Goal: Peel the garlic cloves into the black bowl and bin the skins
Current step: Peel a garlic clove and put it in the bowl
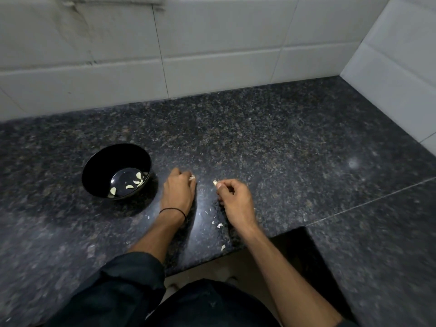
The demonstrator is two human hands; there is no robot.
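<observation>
A black bowl [99,166] stands on the dark granite counter at the left, with several peeled garlic cloves [128,186] lying in its bottom. Just right of the bowl, my left hand [178,192] rests knuckles-up on the counter, its fingertips closed on a pale bit of garlic skin [192,177]. My right hand [236,200] is a little further right, fingers curled, pinching a small pale garlic piece [215,182] between thumb and forefinger. Whether that piece is a clove or skin I cannot tell.
Small flakes of garlic skin [219,225] lie scattered on the counter [283,149] between and below my hands, one [223,247] near the front edge. White tiled walls close off the back and right. The counter edge steps back at the lower right.
</observation>
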